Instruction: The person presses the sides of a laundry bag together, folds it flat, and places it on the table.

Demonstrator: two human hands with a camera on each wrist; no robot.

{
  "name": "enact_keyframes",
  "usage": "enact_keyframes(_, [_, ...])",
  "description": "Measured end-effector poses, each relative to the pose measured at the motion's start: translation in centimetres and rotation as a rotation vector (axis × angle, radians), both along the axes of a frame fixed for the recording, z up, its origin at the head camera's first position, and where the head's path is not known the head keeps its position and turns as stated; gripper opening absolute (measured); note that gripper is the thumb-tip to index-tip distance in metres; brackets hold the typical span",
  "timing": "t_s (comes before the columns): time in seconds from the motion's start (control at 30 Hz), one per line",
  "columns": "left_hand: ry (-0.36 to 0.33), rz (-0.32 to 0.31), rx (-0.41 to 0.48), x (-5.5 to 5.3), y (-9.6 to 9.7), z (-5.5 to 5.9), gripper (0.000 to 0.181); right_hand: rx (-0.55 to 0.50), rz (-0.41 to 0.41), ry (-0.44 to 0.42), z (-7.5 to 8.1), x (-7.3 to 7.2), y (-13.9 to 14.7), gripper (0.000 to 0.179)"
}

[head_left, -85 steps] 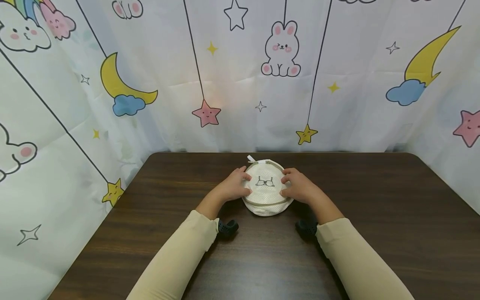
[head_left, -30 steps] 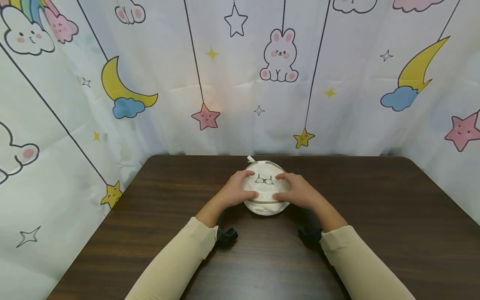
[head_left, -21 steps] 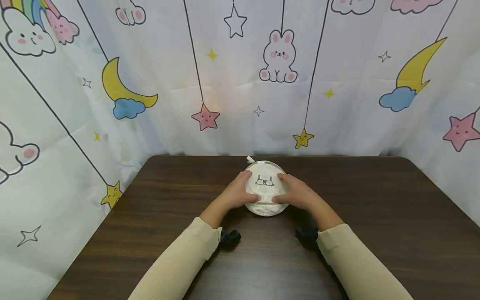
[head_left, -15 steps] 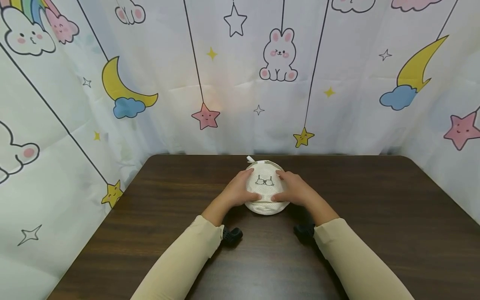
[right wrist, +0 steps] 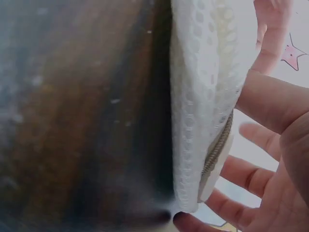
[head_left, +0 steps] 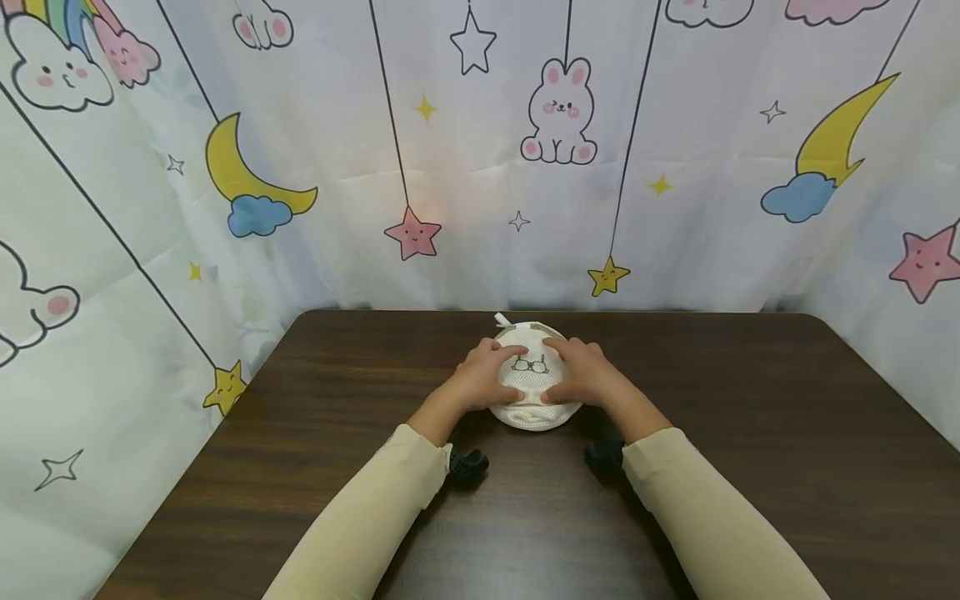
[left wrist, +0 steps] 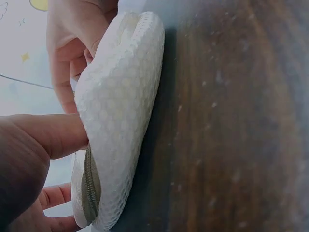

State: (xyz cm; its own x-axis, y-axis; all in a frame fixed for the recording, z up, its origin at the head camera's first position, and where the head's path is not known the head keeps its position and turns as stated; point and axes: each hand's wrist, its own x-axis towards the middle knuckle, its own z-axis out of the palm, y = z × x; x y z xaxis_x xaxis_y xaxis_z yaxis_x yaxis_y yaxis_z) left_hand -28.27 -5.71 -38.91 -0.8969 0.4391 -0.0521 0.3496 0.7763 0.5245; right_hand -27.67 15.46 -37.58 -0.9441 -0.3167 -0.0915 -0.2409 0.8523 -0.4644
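A round white mesh laundry bag [head_left: 533, 383] with a small bra print lies near the far middle of the table. My left hand [head_left: 482, 377] rests on its left side, thumb toward the front and fingers toward the back. On the right side my right hand [head_left: 590, 377] touches it the same way. In the left wrist view the left thumb [left wrist: 60, 133] presses the bag's mesh just above a beige zipper [left wrist: 90, 188]. The right wrist view shows the right thumb [right wrist: 268, 99] against the mesh, the other fingers spread, not curled round it. A white tab [head_left: 502, 319] sticks out at the back left.
The dark wood table [head_left: 315, 467] stretches out on both sides and in front of the bag. A white curtain [head_left: 480, 167] printed with stars and rabbits hangs behind it. Black wrist devices [head_left: 468, 467] sit under both cuffs.
Both hands have moved from the bag's side edges inward over its top, closer together, and fingers and thumbs have shifted on it. The bag stays in nearly the same place.
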Motion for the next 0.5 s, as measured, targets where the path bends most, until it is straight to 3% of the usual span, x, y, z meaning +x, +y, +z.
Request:
enact_keyframes(0.23, [-0.024, -0.035, -0.087, -1.0, 0.1, 0.1, 0.068, 0.108, 0.056, -0.017, 0.3, -0.5, -0.3, 0.077])
enact_keyframes(0.5, [-0.037, -0.022, -0.242, -1.3, 1.3, 1.0, 0.072, 0.170, 0.044, -0.070, 0.7, -0.9, -1.1, 0.076])
